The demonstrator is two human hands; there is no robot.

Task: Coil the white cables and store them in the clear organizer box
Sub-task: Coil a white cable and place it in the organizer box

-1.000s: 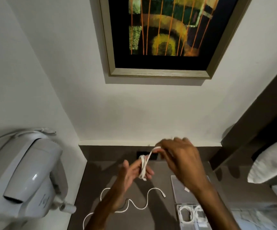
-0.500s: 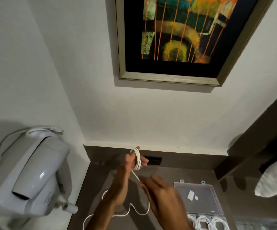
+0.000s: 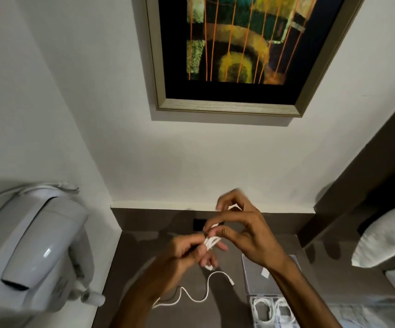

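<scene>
My left hand [image 3: 187,253] pinches a small coil of white cable [image 3: 211,243] above the dark counter. My right hand [image 3: 244,233] meets it from the right and holds the cable's free end, which shows white between thumb and fingers. A second white cable [image 3: 201,292] lies loose in wavy bends on the counter below my hands. The clear organizer box [image 3: 251,311] sits at the lower right with its lid [image 3: 253,278] open; coiled white cables [image 3: 263,308] lie in its compartments. My right forearm covers part of the box.
A white wall-mounted hair dryer [image 3: 37,247] fills the lower left. A framed painting [image 3: 239,53] hangs on the wall ahead. A dark socket [image 3: 199,224] sits in the counter's back ledge. A white pillow [image 3: 388,235] and a dark panel stand at the right.
My right hand has swung up from below the coil to the coil's right, carrying the cable's end. The loose tail on the counter has shortened. The camera has tilted slightly.
</scene>
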